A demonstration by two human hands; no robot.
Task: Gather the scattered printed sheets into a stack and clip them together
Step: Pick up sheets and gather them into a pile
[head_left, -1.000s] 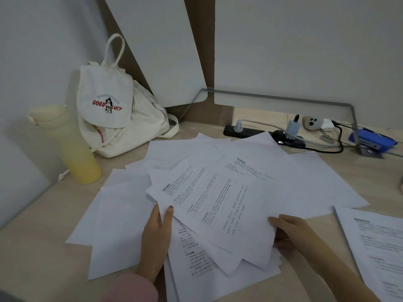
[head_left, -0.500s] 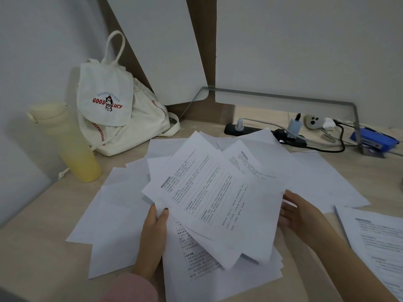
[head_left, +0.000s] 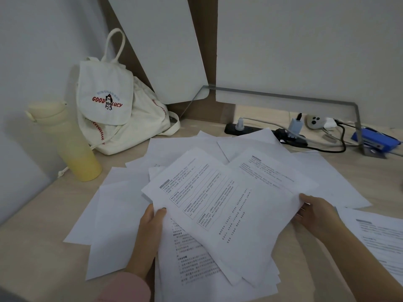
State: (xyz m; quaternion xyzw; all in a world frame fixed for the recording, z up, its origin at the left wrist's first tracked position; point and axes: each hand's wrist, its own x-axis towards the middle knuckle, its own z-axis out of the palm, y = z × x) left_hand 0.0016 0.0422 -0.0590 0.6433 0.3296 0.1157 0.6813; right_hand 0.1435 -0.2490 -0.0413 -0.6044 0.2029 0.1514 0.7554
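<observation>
Several printed sheets [head_left: 218, 205] form a loose, fanned bundle in front of me, lifted a little off the desk. My left hand [head_left: 152, 223] pinches the bundle's left edge, thumb on top. My right hand [head_left: 314, 212] grips its right edge. Under and around the bundle lie more white sheets [head_left: 117, 214], some blank side up, spread over the wooden desk [head_left: 35, 247]. Another printed sheet [head_left: 379, 236] lies apart at the right edge. No clip is visible.
A yellow bottle [head_left: 72, 147] stands at the left, beside a white canvas backpack [head_left: 117, 110]. A black power strip [head_left: 246, 128] with plugs and cables runs along the back, next to a blue stapler [head_left: 375, 140]. White boards lean against the wall.
Both hands have raised and drawn together the top printed sheets. My right hand moved from under the pile's lower right corner up to its right edge.
</observation>
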